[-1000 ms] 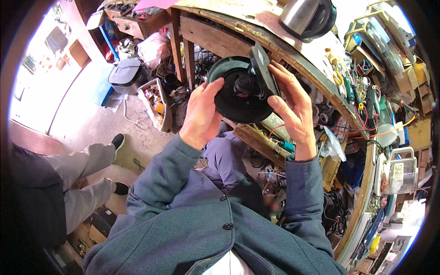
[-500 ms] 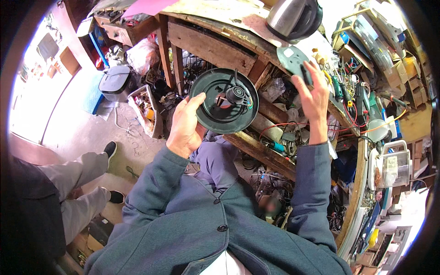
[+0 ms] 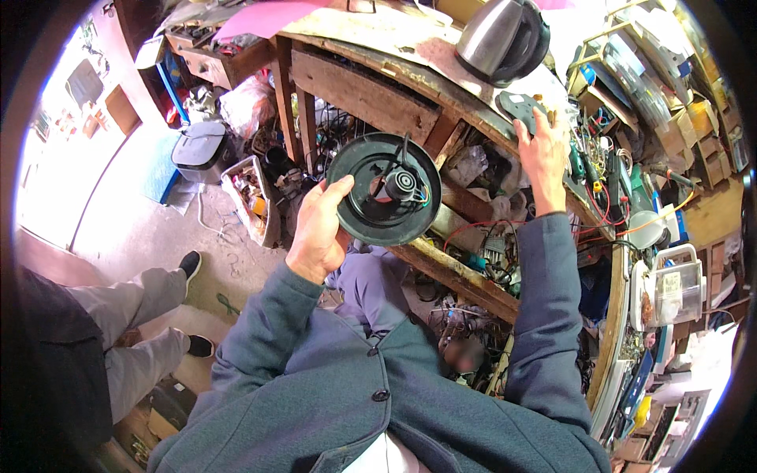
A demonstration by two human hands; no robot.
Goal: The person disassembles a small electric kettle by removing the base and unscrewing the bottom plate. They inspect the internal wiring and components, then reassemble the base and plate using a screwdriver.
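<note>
In my left hand (image 3: pixel 319 230) is a round black plastic base (image 3: pixel 359 209), held by its left edge with the thumb on top. A round connector (image 3: pixel 402 185) and thin coloured wires sit inside it. My right hand (image 3: pixel 542 158) reaches onto the bench, its fingers apart over a dark flat plate (image 3: pixel 516 106) that lies near the front edge. Whether the fingertips touch the plate I cannot tell. A steel electric kettle (image 3: pixel 493 47) stands just behind the plate.
The cluttered wooden bench (image 3: pixel 378 43) has tools and wires (image 3: pixel 595 173) at the right, beside a clear plastic container (image 3: pixel 670 292). Below are loose parts and a crate (image 3: pixel 248 201). A person in grey trousers (image 3: pixel 126 307) is at my left, near a lidded bin (image 3: pixel 197 150).
The dark plate has come away from the base in my right hand and now lies on the bench by the kettle. The base has tilted to face up and moved slightly down-left.
</note>
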